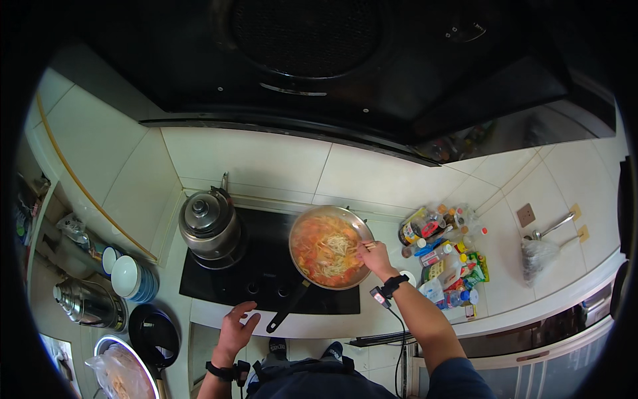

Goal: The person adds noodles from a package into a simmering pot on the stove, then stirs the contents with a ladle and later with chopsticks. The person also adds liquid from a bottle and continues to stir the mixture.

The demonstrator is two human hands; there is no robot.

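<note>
A stainless steel frying pan sits on the right side of the black glass cooktop, its black handle pointing towards me. Pale noodles lie over a red, tomato-like mixture in the pan, with faint steam above. My right hand is over the pan's right edge, closed on what look like wooden chopsticks; their tips are hidden. My left hand hovers near the cooktop's front edge, left of the pan handle, fingers apart and empty. A metal kettle stands on the left burner.
Bottles and seasoning packets crowd the counter at right. On the left are stacked bowls, a metal thermos flask, a small black pan and a basin holding a plastic bag. A black range hood overhangs the cooktop.
</note>
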